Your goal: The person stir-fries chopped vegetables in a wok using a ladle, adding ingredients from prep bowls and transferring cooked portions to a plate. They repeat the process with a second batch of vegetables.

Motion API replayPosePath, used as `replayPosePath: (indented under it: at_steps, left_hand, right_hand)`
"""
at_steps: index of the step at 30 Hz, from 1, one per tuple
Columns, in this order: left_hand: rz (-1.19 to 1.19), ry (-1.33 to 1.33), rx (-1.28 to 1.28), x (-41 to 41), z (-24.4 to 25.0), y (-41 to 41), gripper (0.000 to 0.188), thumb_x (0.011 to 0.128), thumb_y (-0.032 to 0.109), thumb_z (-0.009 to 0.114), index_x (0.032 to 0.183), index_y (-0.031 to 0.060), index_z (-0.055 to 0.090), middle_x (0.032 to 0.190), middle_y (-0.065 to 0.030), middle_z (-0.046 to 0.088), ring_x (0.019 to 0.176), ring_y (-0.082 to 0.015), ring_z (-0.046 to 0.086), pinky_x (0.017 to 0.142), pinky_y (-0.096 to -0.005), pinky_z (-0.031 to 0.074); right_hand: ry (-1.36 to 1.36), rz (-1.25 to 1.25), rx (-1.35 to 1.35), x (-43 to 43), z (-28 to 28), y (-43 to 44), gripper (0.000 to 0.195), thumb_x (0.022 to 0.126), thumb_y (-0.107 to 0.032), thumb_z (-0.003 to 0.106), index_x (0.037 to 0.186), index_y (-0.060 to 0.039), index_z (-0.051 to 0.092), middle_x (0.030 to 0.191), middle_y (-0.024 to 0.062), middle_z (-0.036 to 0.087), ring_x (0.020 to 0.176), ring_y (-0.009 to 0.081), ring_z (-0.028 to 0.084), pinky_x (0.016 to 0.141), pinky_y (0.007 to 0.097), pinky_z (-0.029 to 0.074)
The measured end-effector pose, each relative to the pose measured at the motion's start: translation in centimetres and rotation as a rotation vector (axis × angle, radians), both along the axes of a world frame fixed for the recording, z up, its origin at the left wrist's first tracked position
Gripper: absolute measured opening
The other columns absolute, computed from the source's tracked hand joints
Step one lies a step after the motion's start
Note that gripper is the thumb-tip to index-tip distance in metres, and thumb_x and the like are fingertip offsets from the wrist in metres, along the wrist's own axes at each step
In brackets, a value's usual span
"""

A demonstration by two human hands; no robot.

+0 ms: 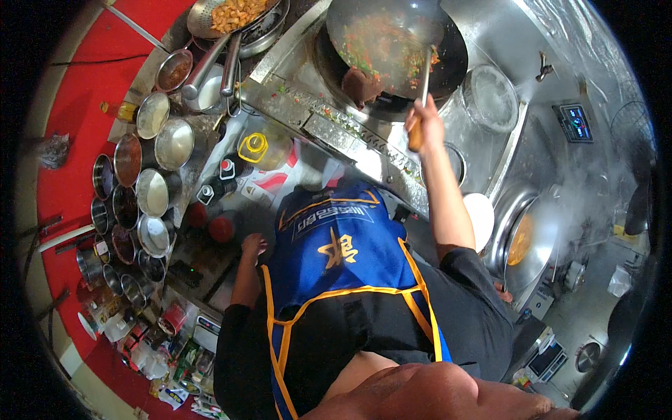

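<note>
My right hand (426,126) is closed around the wooden handle of a metal ladle (426,73), whose bowl reaches into a large dark wok (454,58). Chopped red and green food (367,52) lies in the wok, blurred by steam. At the wok's near left edge is a brown folded cloth (361,86). My left hand (254,245) hangs low beside my blue apron (336,231), fingers loosely curled, with nothing seen in it. A round container (491,98) stands right of the wok.
Metal pots of seasonings (153,193) crowd the left shelf. Strainers (199,18), one holding fried pieces, rest at upper left. Bottles and a yellow-capped jug (253,147) stand below the counter edge. A steaming wok (541,252) and another person's hand (503,293) are at right.
</note>
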State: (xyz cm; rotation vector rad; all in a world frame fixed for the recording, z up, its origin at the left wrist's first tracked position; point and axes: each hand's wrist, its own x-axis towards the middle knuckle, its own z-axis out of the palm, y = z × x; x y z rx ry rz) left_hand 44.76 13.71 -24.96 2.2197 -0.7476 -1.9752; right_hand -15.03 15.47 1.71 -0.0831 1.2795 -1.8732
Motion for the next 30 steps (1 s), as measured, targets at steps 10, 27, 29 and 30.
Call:
replayPosePath:
  at_steps: [10, 27, 29, 30]
  left_hand:
    - [-0.034, -0.021, -0.075, -1.4, 1.3, -1.6, 0.025, 0.095, 0.020, 0.057, 0.113, 0.0039, 0.060, 0.094, -0.0097, 0.067, 0.077, -0.0200, 0.067, 0.060, -0.0323, 0.054]
    - [0.032, 0.051, -0.144, -1.6, -0.6, -0.5, 0.022, 0.092, 0.022, 0.059, 0.104, 0.0040, 0.064, 0.091, -0.0111, 0.067, 0.073, -0.0236, 0.067, 0.058, -0.0355, 0.054]
    - [-0.038, 0.073, -0.140, -0.7, -1.9, -0.6, 0.021, 0.092, 0.021, 0.059, 0.103, 0.0042, 0.064, 0.091, -0.0110, 0.067, 0.073, -0.0230, 0.067, 0.058, -0.0350, 0.053]
    - [-0.101, 0.072, -0.098, 1.6, -4.8, 0.0, 0.021, 0.092, 0.021, 0.059, 0.103, 0.0041, 0.064, 0.091, -0.0109, 0.067, 0.073, -0.0226, 0.067, 0.058, -0.0348, 0.053]
  right_hand:
    - [-0.339, 0.138, -0.150, -2.7, 1.1, 0.3, 0.010, 0.095, -0.012, 0.056, 0.100, -0.0068, 0.049, 0.065, 0.0050, 0.054, 0.044, 0.0112, 0.049, 0.043, 0.0243, 0.046]
    - [0.981, 0.126, 0.821, -3.1, 0.2, 9.0, 0.065, 0.084, -0.004, 0.061, 0.146, -0.0054, 0.039, 0.082, 0.0148, 0.069, 0.059, 0.0181, 0.063, 0.056, 0.0344, 0.051]
    - [0.880, 0.104, 0.773, -0.6, -1.8, 8.2, 0.069, 0.087, 0.000, 0.060, 0.150, -0.0088, 0.033, 0.063, 0.0021, 0.055, 0.046, 0.0110, 0.049, 0.042, 0.0294, 0.041]
    - [0.698, 0.203, 0.696, 0.7, 0.5, 6.5, 0.069, 0.087, -0.001, 0.062, 0.150, -0.0087, 0.034, 0.062, 0.0012, 0.053, 0.045, 0.0107, 0.048, 0.041, 0.0290, 0.039]
